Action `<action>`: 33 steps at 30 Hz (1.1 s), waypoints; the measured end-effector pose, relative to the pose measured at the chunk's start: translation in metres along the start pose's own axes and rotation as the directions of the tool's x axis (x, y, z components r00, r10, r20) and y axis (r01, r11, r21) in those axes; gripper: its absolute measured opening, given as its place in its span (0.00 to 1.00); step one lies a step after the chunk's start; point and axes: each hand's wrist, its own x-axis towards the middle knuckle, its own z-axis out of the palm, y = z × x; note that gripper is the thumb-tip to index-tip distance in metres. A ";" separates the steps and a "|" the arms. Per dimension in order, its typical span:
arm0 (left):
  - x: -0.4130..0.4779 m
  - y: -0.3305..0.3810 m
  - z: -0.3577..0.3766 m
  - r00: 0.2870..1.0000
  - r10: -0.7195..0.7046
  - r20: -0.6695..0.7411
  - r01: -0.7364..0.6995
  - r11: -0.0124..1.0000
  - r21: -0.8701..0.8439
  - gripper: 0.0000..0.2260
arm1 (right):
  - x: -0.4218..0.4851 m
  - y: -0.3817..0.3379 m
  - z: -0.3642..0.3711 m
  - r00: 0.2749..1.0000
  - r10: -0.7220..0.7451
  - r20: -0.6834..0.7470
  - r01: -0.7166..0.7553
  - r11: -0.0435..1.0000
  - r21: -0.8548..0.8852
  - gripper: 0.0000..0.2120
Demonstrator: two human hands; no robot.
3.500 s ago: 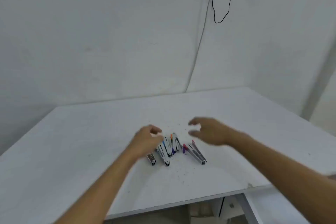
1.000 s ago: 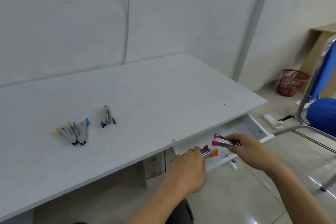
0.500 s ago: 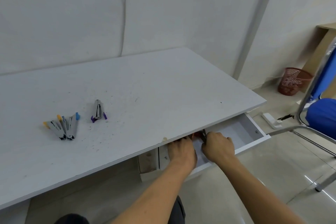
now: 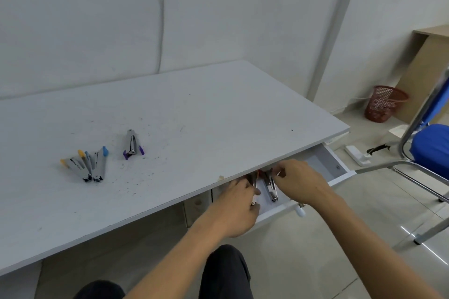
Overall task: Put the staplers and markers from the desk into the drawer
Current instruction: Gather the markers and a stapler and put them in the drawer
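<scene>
While both reach into the drawer [image 4: 326, 165], left hand [image 4: 237, 211] grips a stapler [image 4: 254, 192] (metal).

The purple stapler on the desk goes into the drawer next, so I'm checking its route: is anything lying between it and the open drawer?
Nothing visible does. The purple stapler lies alone on the desk, with bare desktop between it and the open drawer.

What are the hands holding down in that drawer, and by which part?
The left hand grips a stapler partway along its metal body. The right hand rests beside another stapler; whether it grips it cannot be told.
</scene>
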 end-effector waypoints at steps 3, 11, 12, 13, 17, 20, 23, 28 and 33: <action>-0.024 -0.002 -0.021 0.999 0.022 -0.038 -0.027 0.991 -0.135 0.16 | -0.009 -0.016 -0.007 0.997 -0.058 0.045 0.054 0.993 0.101 0.08; -0.071 -0.055 -0.077 0.895 -0.228 -0.382 0.115 0.949 -0.295 0.09 | -0.019 -0.105 -0.001 0.965 -0.260 -0.042 0.261 0.921 0.288 0.06; -0.077 -0.067 -0.083 0.876 -0.256 -0.409 0.134 0.943 -0.304 0.09 | -0.017 -0.118 0.004 0.957 -0.285 -0.047 0.286 0.910 0.301 0.06; -0.084 -0.079 -0.089 0.857 -0.284 -0.431 0.155 0.938 -0.311 0.08 | -0.016 -0.129 0.010 0.949 -0.311 -0.047 0.309 0.900 0.308 0.06; -0.115 -0.130 -0.114 0.765 -0.392 -0.510 0.243 0.910 -0.335 0.07 | -0.006 -0.174 0.041 0.921 -0.388 0.023 0.353 0.860 0.367 0.15; -0.136 -0.162 -0.129 0.715 -0.429 -0.552 0.292 0.901 -0.322 0.08 | 0.000 -0.205 0.063 0.894 -0.438 0.092 0.383 0.855 0.350 0.29; -0.145 -0.185 -0.135 0.678 -0.459 -0.574 0.415 0.884 -0.215 0.14 | 0.006 -0.236 0.088 0.856 -0.504 0.111 0.472 0.851 0.231 0.36; -0.138 -0.192 -0.138 0.701 -0.444 -0.558 0.545 0.838 0.018 0.19 | 0.026 -0.279 0.109 0.833 -0.542 0.113 0.534 0.840 0.094 0.33; -0.118 -0.188 -0.140 0.677 -0.410 -0.611 0.607 0.780 0.150 0.18 | 0.039 -0.281 0.114 0.845 -0.493 -0.206 0.530 0.824 0.200 0.13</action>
